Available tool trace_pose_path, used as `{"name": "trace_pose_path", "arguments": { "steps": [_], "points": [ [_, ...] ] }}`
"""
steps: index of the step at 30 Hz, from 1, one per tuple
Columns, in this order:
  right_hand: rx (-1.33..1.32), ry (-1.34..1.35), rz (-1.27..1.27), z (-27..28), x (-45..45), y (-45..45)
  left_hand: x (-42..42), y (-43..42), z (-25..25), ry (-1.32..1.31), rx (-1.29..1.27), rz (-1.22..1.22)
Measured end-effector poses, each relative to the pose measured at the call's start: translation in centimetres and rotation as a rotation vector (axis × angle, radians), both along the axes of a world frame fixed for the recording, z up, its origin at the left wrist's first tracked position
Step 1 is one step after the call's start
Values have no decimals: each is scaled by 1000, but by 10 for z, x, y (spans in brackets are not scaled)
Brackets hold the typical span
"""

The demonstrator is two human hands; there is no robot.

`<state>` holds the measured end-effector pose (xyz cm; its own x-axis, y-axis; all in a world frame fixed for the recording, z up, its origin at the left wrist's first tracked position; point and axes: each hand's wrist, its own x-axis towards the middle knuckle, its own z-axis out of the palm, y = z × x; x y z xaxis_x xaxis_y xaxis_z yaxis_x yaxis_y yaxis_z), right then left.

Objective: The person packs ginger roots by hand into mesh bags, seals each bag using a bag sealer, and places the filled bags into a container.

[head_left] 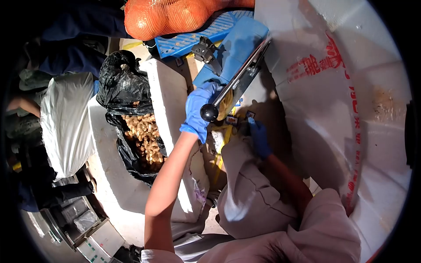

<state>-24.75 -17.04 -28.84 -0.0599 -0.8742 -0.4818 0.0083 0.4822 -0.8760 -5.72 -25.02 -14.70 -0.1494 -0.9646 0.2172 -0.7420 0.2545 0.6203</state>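
1. Left hand (197,109): gloved, fingers partly curled, just beside the lever's (243,72) black knob (209,112); its grip is hidden.
2. Right hand (260,139): gloved, fingers together, tips at a small card (250,115); cannot tell whether it holds it.
3. Foam box (169,92): left, with ginger (142,133) in a black bag (125,83).
4. Orange sack (166,17): beyond, above a blue stand (195,38).

At 12 o'clock, an orange net sack (169,19) lies over a blue ribbed platform (175,47). At 9, ginger (142,136) sits in a black bag (125,83) inside a foam box (107,162), a white bag (66,122) beyond. At 3, white sheeting (307,118) bears red characters.
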Motion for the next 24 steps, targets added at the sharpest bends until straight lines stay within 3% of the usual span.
{"name": "trace_pose_path", "arguments": {
  "steps": [2, 3, 5, 7, 8, 10, 12, 14, 16, 18, 19, 20, 21, 23, 24],
  "points": [
    [-13, -88, 24, 5, -4, 0, -2, -15, 6, 59, 297, 178],
    [-16, -85, 28, 24, -4, -2, 3, -19, -10, -78, 111, 217],
    [-292, -46, 124, 106, 1, -12, 14, -26, -23, -172, 74, 234],
    [-908, 386, 275, 179, 11, -30, 18, -26, -22, -258, 83, 235],
    [-1084, 532, 409, 224, 21, -47, 21, -26, -21, -254, 88, 242],
    [-1110, 645, 595, 214, 47, -62, 26, -29, -16, -226, 105, 77],
    [-1067, 746, 813, 195, 67, -67, 27, -33, -12, -106, 214, 136],
    [-1221, 911, 646, 181, 86, -58, 29, -34, -18, -171, 125, 75],
    [-1273, 904, 706, 183, 91, -59, 34, -38, -26, -130, 159, 45],
    [-1258, 1188, 772, 189, 94, -57, 36, -40, -32, -126, 139, 1],
    [-1398, 1413, 994, 155, 105, -47, 34, -37, -29, -89, 128, 24],
    [-1428, 1344, 1030, 145, 114, -31, 33, -36, -27, -84, 129, 22],
    [-1445, 1632, 1144, 110, 129, -10, 31, -36, -26, -76, 143, 35],
    [-1463, 1103, 1133, 57, 144, 3, 31, -35, -19, -123, 173, 46],
    [-1453, 1092, 1139, 55, 148, 6, 32, -34, -21, -123, 187, 46]
  ]
}}
